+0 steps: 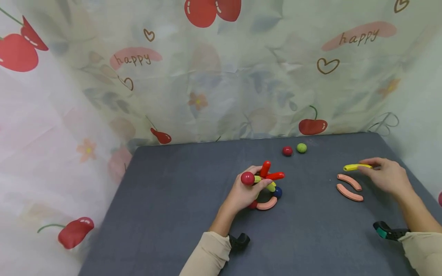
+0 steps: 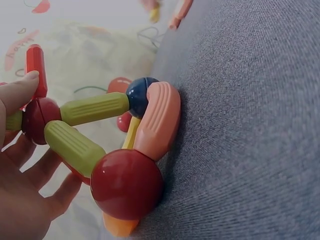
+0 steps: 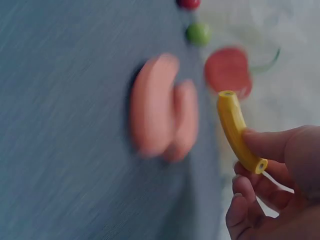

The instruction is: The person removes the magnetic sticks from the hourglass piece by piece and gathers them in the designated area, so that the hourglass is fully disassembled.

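My left hand (image 1: 243,192) holds up a magnetic stick-and-ball model (image 2: 82,107) by its upper part, thumb on a red rod (image 2: 36,67). Green rods (image 2: 95,108) run from a red ball down to a dark blue ball (image 2: 137,95) and a large red ball (image 2: 127,184). A curved pink rod (image 2: 160,120) links those two lower balls, right at the table. On the right, my right hand (image 1: 388,176) pinches a curved yellow rod (image 3: 235,127) between thumb and fingers, above the table. Two loose curved pink rods (image 1: 349,182) lie beside this hand, blurred in the right wrist view.
Toward the back edge of the dark grey table (image 1: 172,191) sit a loose red ball (image 1: 287,151) and a green ball (image 1: 302,148). A printed cloth (image 1: 235,84) hangs behind the table. White ties (image 1: 384,123) dangle at the back right corner.
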Motion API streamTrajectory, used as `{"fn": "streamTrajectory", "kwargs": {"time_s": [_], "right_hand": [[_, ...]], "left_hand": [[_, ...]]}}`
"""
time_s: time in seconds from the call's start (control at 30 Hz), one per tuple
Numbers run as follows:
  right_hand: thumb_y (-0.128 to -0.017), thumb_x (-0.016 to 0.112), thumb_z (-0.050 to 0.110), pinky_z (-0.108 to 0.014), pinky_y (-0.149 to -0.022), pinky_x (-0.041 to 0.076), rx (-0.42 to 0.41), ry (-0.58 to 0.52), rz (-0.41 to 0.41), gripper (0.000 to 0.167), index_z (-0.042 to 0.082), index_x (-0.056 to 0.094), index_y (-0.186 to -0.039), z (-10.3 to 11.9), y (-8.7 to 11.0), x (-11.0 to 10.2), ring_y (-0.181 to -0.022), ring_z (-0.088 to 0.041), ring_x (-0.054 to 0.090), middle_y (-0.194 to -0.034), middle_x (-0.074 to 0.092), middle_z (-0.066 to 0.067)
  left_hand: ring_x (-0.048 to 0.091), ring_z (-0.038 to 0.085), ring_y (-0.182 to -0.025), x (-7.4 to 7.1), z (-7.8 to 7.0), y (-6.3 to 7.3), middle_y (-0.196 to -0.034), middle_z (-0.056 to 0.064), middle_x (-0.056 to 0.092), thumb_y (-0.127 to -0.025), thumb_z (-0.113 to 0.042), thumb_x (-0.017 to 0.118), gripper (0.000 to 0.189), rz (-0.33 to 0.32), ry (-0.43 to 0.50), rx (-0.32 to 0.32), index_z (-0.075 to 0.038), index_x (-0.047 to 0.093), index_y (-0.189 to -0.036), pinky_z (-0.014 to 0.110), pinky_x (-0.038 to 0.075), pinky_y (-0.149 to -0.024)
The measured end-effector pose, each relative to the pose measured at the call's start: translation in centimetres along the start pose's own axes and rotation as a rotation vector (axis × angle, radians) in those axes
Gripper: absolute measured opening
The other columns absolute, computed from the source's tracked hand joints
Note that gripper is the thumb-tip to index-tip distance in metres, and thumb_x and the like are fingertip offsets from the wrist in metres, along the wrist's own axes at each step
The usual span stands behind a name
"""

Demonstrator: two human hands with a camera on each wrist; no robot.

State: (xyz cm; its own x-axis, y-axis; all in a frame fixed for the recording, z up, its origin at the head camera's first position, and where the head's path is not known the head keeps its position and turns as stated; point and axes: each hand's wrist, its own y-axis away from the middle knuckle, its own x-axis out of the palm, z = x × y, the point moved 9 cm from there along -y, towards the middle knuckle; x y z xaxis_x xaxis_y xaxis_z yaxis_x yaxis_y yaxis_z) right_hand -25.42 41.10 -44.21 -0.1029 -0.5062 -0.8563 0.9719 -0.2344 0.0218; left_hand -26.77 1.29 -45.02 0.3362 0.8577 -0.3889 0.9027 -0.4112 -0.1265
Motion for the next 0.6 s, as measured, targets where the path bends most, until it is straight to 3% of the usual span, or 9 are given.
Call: {"fn": "streamTrajectory", "kwargs": {"time_s": [0.1, 0.17, 0.33, 0.47, 0.6], "right_hand": [[-0.106, 0.049, 0.044, -0.046, -0.071, 0.043, 0.151, -0.02, -0.004, 0.059, -0.007, 0.056, -0.135, -3.9, 0.7, 0.6, -0.107, -0.05, 0.052, -0.132, 0.052, -0.038], [-0.106, 0.047, 0.043, -0.049, -0.073, 0.042, 0.194, -0.018, -0.019, 0.059, -0.008, 0.055, -0.136, -5.2, 1.1, 0.8, -0.106, -0.052, 0.052, -0.132, 0.052, -0.038], [-0.104, 0.056, 0.032, -0.046, -0.067, 0.042, 0.101, 0.059, -0.028, 0.048, -0.013, 0.059, -0.123, -4.9, 1.6, 1.4, -0.093, -0.05, 0.058, -0.113, 0.062, -0.038], [-0.1, 0.063, 0.02, -0.052, -0.069, 0.046, -0.066, 0.097, -0.071, 0.038, -0.014, 0.062, -0.117, -0.2, 1.8, 0.8, -0.094, -0.051, 0.059, -0.111, 0.061, -0.039], [-0.098, 0.069, 0.019, -0.041, -0.073, 0.051, -0.358, 0.008, -0.113, 0.027, 0.001, 0.069, -0.117, 9.6, 3.6, 0.3, -0.093, -0.032, 0.064, -0.11, 0.067, -0.023]], "left_hand": [[0.063, 0.013, -0.114, 0.0, 0.0, 0.0, -0.128, -0.007, 0.067, -0.095, -0.043, 0.071, 0.046, 0.005, 0.0, 0.004, -0.024, 0.063, -0.137, 0.037, 0.052, -0.1], [0.063, 0.014, -0.115, -0.1, 0.0, 0.0, -0.127, -0.007, 0.066, -0.095, -0.043, 0.07, 0.046, 0.007, -0.005, 0.011, -0.024, 0.063, -0.136, 0.037, 0.052, -0.1], [0.063, 0.013, -0.114, 0.0, -0.1, -0.1, -0.126, -0.007, 0.066, -0.096, -0.044, 0.069, 0.043, 0.009, -0.02, 0.015, -0.026, 0.063, -0.135, 0.038, 0.052, -0.1], [0.062, 0.014, -0.114, 0.2, 0.0, -0.1, -0.126, -0.006, 0.065, -0.097, -0.045, 0.067, 0.042, 0.018, -0.015, 0.004, -0.026, 0.063, -0.135, 0.039, 0.051, -0.1], [0.062, 0.014, -0.115, 0.4, 0.3, 0.1, -0.129, -0.006, 0.064, -0.097, -0.049, 0.065, 0.046, 0.017, 0.023, -0.051, -0.027, 0.06, -0.138, 0.042, 0.049, -0.102]]}}
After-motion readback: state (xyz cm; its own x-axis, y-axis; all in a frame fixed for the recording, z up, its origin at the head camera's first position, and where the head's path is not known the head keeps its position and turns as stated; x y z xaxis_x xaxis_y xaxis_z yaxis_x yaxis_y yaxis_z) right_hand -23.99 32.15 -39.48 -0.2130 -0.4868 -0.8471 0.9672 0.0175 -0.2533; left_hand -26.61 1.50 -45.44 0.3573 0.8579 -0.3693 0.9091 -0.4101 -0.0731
